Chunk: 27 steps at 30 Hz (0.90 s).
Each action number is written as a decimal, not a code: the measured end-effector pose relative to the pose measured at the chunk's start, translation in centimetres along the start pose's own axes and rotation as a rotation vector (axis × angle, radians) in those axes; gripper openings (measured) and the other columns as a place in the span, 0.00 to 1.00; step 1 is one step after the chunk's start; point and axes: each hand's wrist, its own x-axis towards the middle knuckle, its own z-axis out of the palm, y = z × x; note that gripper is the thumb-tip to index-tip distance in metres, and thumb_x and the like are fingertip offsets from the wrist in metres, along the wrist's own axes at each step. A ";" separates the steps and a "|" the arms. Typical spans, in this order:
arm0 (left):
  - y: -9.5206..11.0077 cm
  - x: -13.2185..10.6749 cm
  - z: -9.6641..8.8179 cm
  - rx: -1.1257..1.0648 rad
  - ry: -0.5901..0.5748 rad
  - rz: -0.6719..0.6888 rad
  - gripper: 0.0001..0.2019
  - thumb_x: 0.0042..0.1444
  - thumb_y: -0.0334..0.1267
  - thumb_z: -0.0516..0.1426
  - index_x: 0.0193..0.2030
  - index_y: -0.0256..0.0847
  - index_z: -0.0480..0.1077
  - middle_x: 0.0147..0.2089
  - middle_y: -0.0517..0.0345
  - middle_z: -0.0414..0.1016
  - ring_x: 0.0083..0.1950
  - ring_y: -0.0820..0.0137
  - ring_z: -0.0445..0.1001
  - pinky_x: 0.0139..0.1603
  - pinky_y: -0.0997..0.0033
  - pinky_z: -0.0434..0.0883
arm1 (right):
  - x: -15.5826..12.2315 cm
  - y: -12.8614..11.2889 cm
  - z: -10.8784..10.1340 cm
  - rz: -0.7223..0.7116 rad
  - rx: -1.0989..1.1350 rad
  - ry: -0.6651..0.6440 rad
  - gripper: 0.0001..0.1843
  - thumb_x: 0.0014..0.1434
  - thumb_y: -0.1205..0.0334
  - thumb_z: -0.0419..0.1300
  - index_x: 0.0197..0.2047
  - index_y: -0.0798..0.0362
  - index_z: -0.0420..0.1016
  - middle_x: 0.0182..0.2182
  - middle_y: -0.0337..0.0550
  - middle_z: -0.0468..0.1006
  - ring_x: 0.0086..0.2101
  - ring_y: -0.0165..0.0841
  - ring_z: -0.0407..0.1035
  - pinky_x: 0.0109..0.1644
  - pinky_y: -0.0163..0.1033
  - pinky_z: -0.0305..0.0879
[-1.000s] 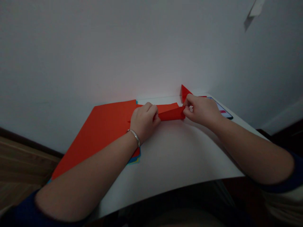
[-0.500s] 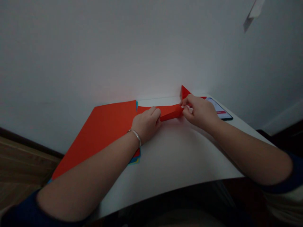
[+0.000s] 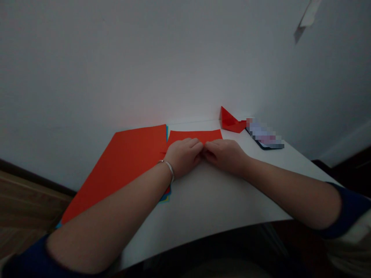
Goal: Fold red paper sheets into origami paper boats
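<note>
On the bench [image 3: 220, 193], the paper stack [image 3: 127, 162] lies left of the folded sheet [image 3: 194, 136]. The small folded figure [image 3: 230, 122] and the phone [image 3: 265, 137] lie to its right. The left hand [image 3: 184, 156] and right hand [image 3: 224, 154] rest on its near edge.

The left forearm [image 3: 116, 208] and right forearm [image 3: 290, 189] reached forward and inward. The left hand [image 3: 183, 155] and right hand [image 3: 224, 153] lay knuckles up, side by side, fingers curled down, fingertips meeting; their grip stayed hidden.
</note>
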 end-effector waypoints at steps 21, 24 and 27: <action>-0.3 -0.1 -0.2 0.123 -0.015 -0.011 0.06 0.60 0.35 0.54 0.40 0.39 0.73 0.40 0.50 0.76 0.41 0.61 0.73 0.45 0.58 0.64 | 0.2 1.0 0.2 0.109 0.103 -0.027 0.06 0.56 0.61 0.56 0.33 0.50 0.75 0.32 0.41 0.81 0.32 0.34 0.72 0.31 0.37 0.52; -0.2 -0.2 -0.5 0.134 -0.045 -0.026 0.07 0.60 0.35 0.54 0.40 0.39 0.73 0.40 0.50 0.76 0.41 0.60 0.73 0.46 0.57 0.64 | 0.2 1.1 0.1 0.112 0.097 -0.039 0.06 0.56 0.62 0.56 0.33 0.50 0.74 0.33 0.41 0.82 0.32 0.34 0.72 0.31 0.37 0.52; -0.2 -0.4 -0.7 0.150 -0.059 -0.057 0.07 0.60 0.34 0.54 0.40 0.39 0.73 0.40 0.49 0.76 0.42 0.59 0.73 0.47 0.56 0.64 | 0.2 1.3 0.1 0.122 0.091 -0.053 0.05 0.56 0.62 0.56 0.32 0.50 0.74 0.35 0.41 0.82 0.34 0.35 0.74 0.31 0.37 0.54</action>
